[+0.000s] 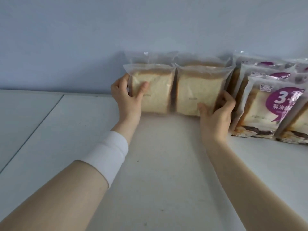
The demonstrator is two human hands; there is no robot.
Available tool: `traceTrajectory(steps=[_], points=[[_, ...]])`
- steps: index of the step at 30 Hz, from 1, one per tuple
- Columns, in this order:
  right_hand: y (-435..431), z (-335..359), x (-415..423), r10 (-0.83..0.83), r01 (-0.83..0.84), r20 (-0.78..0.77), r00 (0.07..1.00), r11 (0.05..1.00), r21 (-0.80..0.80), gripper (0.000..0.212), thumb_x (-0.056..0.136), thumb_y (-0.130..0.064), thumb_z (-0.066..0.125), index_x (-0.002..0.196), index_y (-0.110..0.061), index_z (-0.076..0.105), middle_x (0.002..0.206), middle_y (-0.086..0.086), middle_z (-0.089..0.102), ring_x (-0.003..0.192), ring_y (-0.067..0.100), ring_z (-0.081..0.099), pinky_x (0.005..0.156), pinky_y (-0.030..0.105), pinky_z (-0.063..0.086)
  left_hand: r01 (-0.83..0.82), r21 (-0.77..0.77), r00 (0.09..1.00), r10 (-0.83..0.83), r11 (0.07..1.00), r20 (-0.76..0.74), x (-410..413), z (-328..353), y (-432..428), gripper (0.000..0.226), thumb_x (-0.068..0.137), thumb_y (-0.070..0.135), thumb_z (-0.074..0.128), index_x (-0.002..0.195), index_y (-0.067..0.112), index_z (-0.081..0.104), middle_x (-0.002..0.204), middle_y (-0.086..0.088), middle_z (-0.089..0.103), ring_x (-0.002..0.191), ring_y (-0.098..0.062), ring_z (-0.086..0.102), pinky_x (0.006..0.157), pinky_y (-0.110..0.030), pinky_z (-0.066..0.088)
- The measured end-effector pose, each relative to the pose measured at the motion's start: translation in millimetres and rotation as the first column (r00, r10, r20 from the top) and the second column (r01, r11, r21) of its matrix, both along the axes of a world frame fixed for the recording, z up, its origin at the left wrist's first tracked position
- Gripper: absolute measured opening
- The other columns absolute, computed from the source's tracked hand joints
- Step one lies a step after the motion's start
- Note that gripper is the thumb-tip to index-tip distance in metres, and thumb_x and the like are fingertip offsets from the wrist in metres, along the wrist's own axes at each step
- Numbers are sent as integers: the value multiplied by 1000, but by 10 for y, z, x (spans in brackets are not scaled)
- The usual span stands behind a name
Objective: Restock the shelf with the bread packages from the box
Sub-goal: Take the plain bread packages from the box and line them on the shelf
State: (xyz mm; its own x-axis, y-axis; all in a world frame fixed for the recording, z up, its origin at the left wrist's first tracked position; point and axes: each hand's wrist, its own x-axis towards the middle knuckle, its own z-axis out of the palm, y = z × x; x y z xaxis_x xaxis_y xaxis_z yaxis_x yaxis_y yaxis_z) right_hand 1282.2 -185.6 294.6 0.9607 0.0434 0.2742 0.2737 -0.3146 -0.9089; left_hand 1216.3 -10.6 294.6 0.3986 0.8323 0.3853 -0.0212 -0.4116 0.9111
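Two clear bread packages stand upright side by side on the white shelf [163, 164], near the back wall. My left hand [126, 95] grips the left edge of the left bread package [156, 90], thumb on its front. My right hand [218, 114] grips the lower right corner of the right bread package [198, 90]. Behind each front package stands another clear package, partly hidden. The box is not in view.
A row of purple-labelled bread packages [270, 107] stands at the right, close to my right hand. A seam [41, 120] splits the shelf surface at the left. A pale wall [150, 30] closes the back.
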Motion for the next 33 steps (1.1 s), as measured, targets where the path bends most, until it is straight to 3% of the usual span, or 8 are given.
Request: traceTrajectory(steps=[8,13,17,20,23,26,30,33], points=[[127,-51,78,-65,66,27,998,997,-51,61,89,-10,56,142,-5,25,146,13,30,137,25,29,104,20,18,5,45,999,-7,999,47,139,13,-73,48,82,25,67,122,8,45,105,5,37,110,-28,44,97,-44,40],[170,-32,-35,-45,45,-27,999,999,7,74,90,-6,50,146,-8,2,156,7,8,143,18,13,114,22,12,85,-35,994,-83,996,71,118,40,-163,60,89,15,58,136,1,24,135,-15,35,126,-26,38,110,-38,31],[200,36,-206,-112,114,-37,993,991,64,77,84,-5,55,145,-14,10,145,12,16,137,27,14,111,26,8,171,-202,981,-148,964,123,-1,132,-192,68,95,21,47,144,9,2,153,-15,14,142,-17,18,117,-34,19],[163,63,-426,-93,107,88,992,978,-179,73,84,-11,57,144,-11,15,148,17,14,137,31,15,116,36,10,100,-49,994,-101,994,-31,-261,185,-224,66,95,24,45,145,7,7,154,-12,11,143,-18,12,118,-35,11],[-21,119,-698,-14,73,140,990,903,-423,68,89,-19,51,146,-13,14,153,16,7,141,31,6,117,42,6,113,292,969,-41,950,-242,-660,245,-364,61,92,21,50,141,-1,21,150,-19,21,140,-30,18,114,-32,12],[-370,219,-1082,47,58,148,988,772,-633,63,93,-25,47,146,-12,16,153,13,16,143,31,6,118,44,8,364,510,847,-49,779,-530,-1099,258,-575,57,89,22,53,138,5,30,147,-19,26,137,-32,22,110,-39,21],[-1010,288,-1783,40,55,85,996,492,-869,55,95,-29,41,143,-10,23,146,13,32,139,30,21,116,46,13,807,331,447,-140,489,-883,-1625,361,-924,58,92,29,48,142,18,21,153,-15,11,140,-31,12,110,-45,20],[-1485,383,-2210,-16,21,16,1000,334,-942,53,95,-32,41,142,-11,27,143,14,37,136,31,28,115,48,15,906,233,279,-84,354,-957,-1892,531,-1202,58,92,35,46,142,24,19,154,-12,8,139,-35,17,111,-47,22]])
